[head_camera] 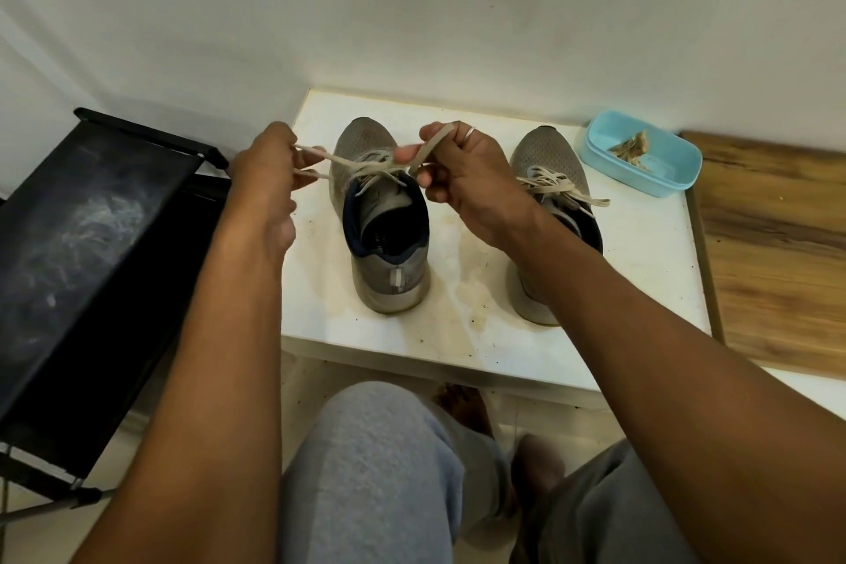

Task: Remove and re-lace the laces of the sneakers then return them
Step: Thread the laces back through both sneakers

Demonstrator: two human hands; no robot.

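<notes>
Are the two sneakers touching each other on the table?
Apart. The head view shows bare white table between the left sneaker and the right sneaker.

Blue tub (643, 160) on white table (641, 270); black rack (91, 215) left, wooden board (778, 252) right

Two sneakers (382, 220) are sitting on the table (641, 270); a tub (641, 160) is standing right of them, a rack (82, 243) left.
</notes>
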